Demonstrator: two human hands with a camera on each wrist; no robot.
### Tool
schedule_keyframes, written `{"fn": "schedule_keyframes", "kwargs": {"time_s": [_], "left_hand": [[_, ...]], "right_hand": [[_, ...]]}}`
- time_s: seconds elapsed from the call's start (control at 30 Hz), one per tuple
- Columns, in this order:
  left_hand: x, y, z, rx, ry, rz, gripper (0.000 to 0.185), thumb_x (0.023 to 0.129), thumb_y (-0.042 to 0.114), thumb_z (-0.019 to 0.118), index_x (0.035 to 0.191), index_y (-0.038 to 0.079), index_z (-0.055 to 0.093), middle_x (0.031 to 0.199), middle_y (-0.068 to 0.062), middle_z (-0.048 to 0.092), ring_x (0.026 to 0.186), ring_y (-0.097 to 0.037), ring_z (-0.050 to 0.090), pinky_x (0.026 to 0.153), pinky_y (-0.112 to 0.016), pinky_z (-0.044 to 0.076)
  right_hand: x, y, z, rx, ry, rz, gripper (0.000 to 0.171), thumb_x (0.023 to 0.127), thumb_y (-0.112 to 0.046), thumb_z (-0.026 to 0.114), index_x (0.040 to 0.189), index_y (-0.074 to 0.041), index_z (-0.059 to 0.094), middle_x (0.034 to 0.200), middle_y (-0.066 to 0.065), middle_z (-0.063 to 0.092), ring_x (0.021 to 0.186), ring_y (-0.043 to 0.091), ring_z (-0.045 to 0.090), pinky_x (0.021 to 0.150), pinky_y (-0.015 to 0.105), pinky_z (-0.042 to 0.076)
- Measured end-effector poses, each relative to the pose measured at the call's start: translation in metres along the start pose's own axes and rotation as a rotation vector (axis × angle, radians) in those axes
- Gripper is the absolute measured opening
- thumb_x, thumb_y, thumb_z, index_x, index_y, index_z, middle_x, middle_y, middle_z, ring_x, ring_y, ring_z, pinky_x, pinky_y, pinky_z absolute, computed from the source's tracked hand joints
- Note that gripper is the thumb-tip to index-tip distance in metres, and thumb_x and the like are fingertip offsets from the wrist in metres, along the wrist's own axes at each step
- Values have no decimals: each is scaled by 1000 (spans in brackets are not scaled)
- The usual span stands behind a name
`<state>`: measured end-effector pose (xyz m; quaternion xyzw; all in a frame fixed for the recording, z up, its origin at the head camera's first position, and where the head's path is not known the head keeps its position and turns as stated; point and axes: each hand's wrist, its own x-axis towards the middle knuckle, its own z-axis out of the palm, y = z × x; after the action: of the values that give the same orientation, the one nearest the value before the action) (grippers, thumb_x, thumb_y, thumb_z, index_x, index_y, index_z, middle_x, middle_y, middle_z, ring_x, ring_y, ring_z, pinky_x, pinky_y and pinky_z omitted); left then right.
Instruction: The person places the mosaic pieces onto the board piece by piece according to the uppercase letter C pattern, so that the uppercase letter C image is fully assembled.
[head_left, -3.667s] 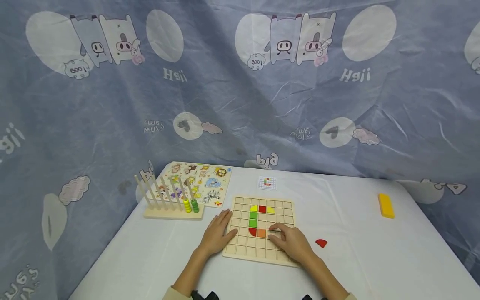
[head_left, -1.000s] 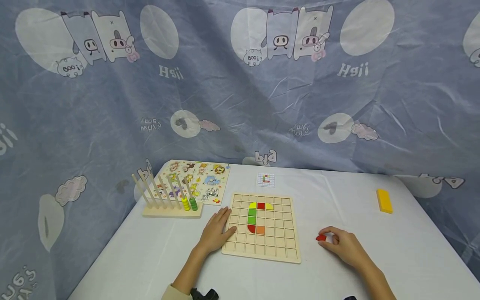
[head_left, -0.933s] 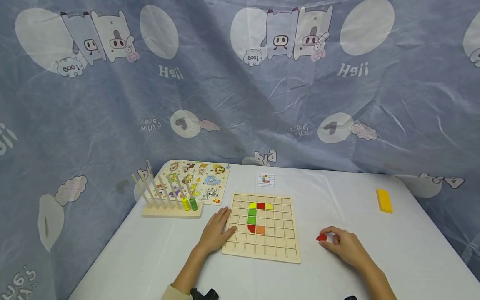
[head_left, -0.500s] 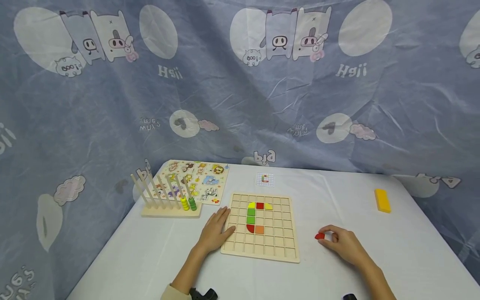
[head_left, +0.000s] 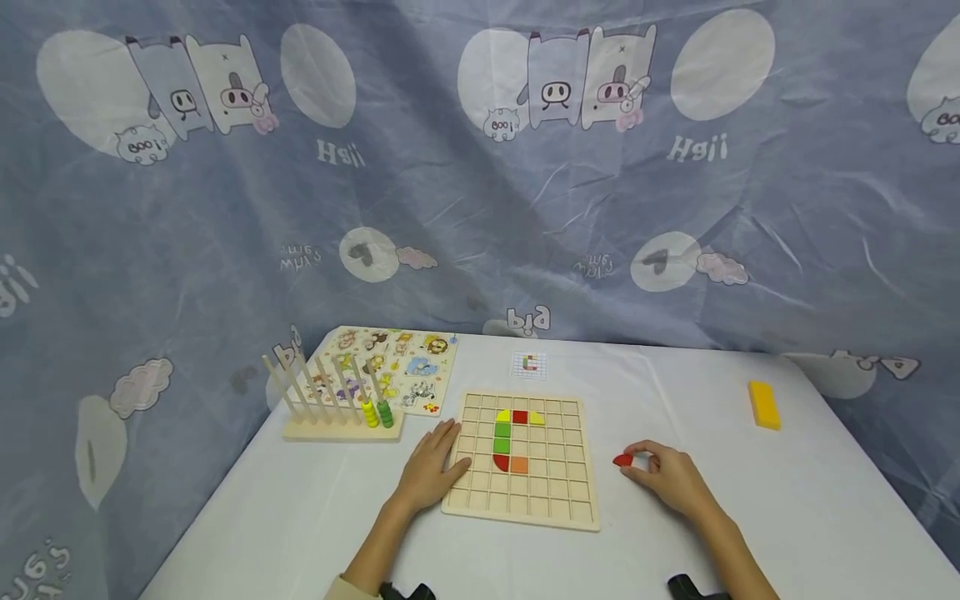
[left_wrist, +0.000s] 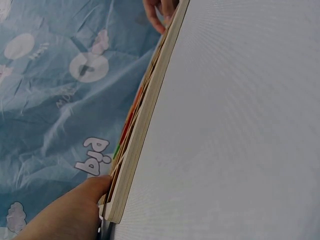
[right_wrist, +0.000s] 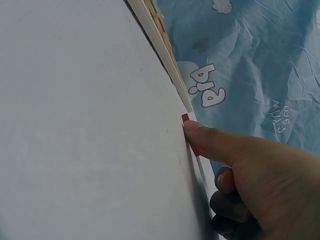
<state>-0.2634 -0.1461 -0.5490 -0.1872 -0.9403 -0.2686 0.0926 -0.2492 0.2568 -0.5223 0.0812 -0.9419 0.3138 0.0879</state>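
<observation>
Between thumb and fingers my right hand (head_left: 671,479) pinches a red quarter-circle tile (head_left: 622,460), just right of the wooden grid board (head_left: 555,504). In the right wrist view the thumb lies over the red tile (right_wrist: 195,148), close to the table. My left hand (head_left: 431,468) rests with extended fingers along the board's left edge; in the left wrist view its thumb is on the board's rim (left_wrist: 131,172). Set in the board are two yellow curved tiles, a red square (head_left: 520,417), two green squares (head_left: 502,437), a red quarter-circle (head_left: 501,462) and an orange square (head_left: 518,465).
A small pattern card (head_left: 529,365) lies behind the board. Left of it are an animal puzzle (head_left: 401,367) and a peg stand (head_left: 341,429) with yellow and green beads. A yellow block (head_left: 764,405) lies far right. A patterned cloth hangs behind the table.
My right hand has left the board, taken hold of the loose red quarter-circle tile at the right, and now brings it slightly leftward. My left hand stays at the board's edge.
</observation>
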Motion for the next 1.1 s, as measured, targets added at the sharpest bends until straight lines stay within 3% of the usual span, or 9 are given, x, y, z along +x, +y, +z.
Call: {"fn": "schedule_keyframes", "kwargs": {"time_s": [0.27,0.57,0.8,1.1], "left_hand": [[2,1,-4,-5,38,44,64,92,42,52,140,2,37,144,-15,34,134,-29,27,110,-45,18],[1,0,0,-10,15,21,65,92,44,50,141,5,36,146,-12,33,136,-27,25,111,-43,16],[-2,0,1,-16,38,35,64,91,43,51,140,4,38,145,-13,35,134,-28,27,110,-44,18],[-1,1,-1,-21,34,36,65,92,44,51,140,3,37,145,-14,34,134,-29,28,110,-45,19]], "right_hand": [[-11,6,-7,-24,-15,55,33,74,-33,77,99,-13,67,51,-4,37,44,9,32,40,21,26],[-17,5,-6,-22,-12,58,48,73,-31,77,115,-12,62,51,-4,38,43,8,32,39,21,27],[-19,3,-5,-13,-34,64,34,74,-30,77,103,-15,67,51,-4,39,43,9,33,40,21,26],[-20,1,-1,41,-51,3,22,74,-30,77,92,-20,68,50,-7,38,41,6,31,39,20,27]]}}
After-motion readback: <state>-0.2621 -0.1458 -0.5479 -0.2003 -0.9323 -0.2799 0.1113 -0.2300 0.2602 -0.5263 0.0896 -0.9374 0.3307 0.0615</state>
